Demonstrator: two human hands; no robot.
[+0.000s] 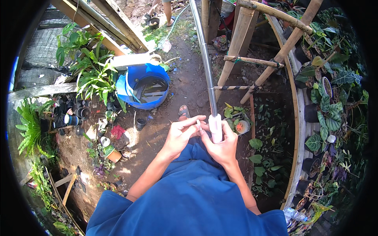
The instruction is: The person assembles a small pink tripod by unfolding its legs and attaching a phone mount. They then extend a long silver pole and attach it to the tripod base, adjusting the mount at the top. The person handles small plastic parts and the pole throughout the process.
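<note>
A long shiny metal pole (208,67) runs from the top of the view down to my hands in front of my blue shirt. Its lower end has a pale pinkish-white wrapped grip (215,129), which my right hand (221,148) holds with the fingers closed around it. Beside it, my left hand (178,137) is closed in a pinch on a thin pale strip (198,124). The right thumb reaches toward that strip, and the fingertips of both hands nearly meet there. Whether the strip joins the grip is too small to tell.
A cut blue barrel (143,103) stands ahead on the left, near leafy plants and small pots. On the right are a bamboo frame (236,59), a white bucket (242,126) and a long edge lined with potted plants (315,143). Another person's legs (167,11) show far ahead.
</note>
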